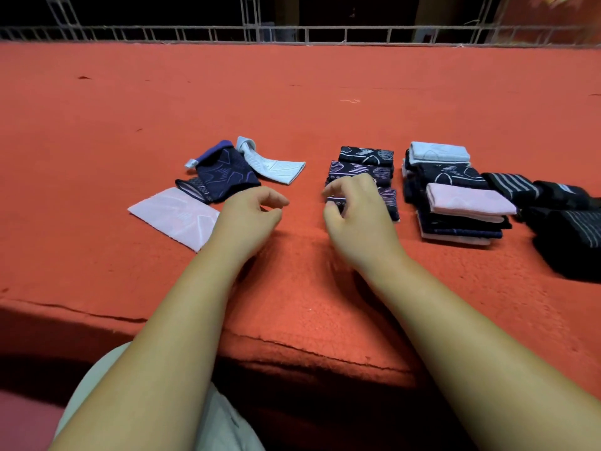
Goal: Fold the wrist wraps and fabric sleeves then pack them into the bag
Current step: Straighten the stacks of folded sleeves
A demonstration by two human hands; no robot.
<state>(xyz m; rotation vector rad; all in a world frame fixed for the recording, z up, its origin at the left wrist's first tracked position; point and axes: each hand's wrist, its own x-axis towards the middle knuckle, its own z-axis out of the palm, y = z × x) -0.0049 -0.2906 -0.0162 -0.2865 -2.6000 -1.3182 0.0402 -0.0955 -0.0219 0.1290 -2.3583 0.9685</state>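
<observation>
Forearms are stretched over red felt (pixel 292 92). Left hand (pixel 253 209) is held loosely curled, empty, beside unfolded sleeves (pixel 224 177). Right hand (pixel 354 213), blurred, is curled over a folded dark sleeve (pixel 390 201), its grip unreadable. Folded stack (pixel 455 206) and black wrist wraps (pixel 569 232), cropped, are seen right.

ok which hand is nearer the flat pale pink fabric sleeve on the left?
Left. The left hand is just right of the pale pink fabric sleeve; the right hand is farther right, over the folded dark patterned sleeves.

Three folded navy sleeves (pixel 360 171) (middle row)
</observation>
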